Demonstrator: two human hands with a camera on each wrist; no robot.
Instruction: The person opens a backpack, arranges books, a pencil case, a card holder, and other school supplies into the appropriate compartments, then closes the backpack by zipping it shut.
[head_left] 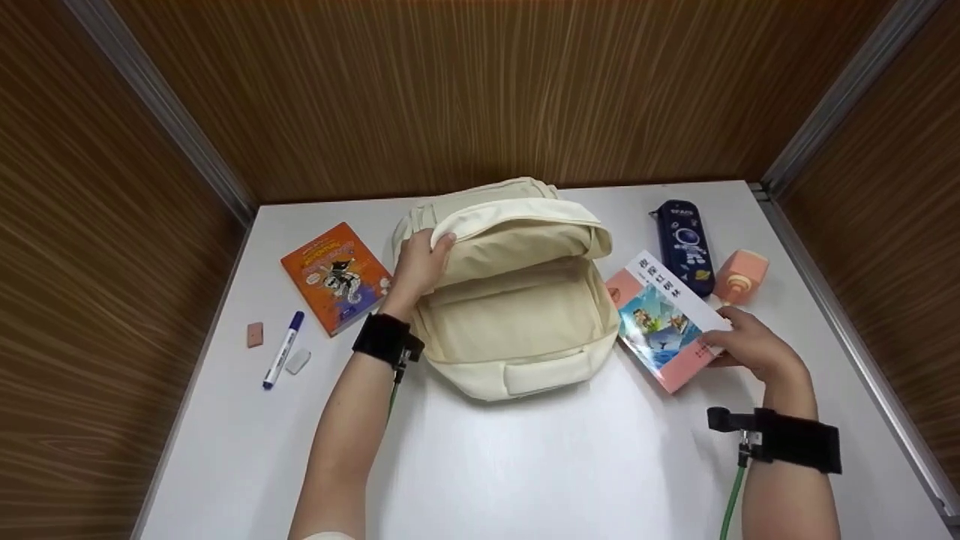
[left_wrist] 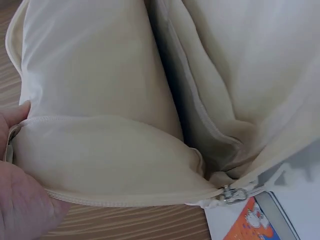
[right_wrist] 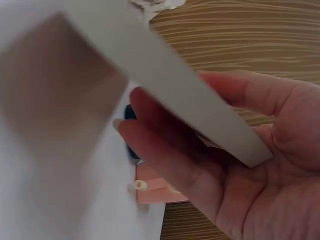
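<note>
A cream backpack [head_left: 517, 315] lies unzipped in the middle of the table, its main compartment gaping toward me. My left hand [head_left: 421, 264] pinches the edge of its raised flap [left_wrist: 100, 155] at the left side, thumb on the inner face. At the right, my right hand [head_left: 754, 345] grips a pink and white book [head_left: 664, 322] by its lower right corner. The right wrist view shows that book's page edge [right_wrist: 175, 85] between thumb and fingers, tilted above the tabletop. Part of the book's underside is hidden by the hand.
An orange book [head_left: 337, 277] lies left of the backpack. Further left are a marker [head_left: 283, 350], a pink eraser [head_left: 255, 334] and a white eraser [head_left: 298, 361]. Behind the held book are a navy pencil case [head_left: 686, 247] and a peach bottle [head_left: 741, 276]. Wooden panels enclose the table.
</note>
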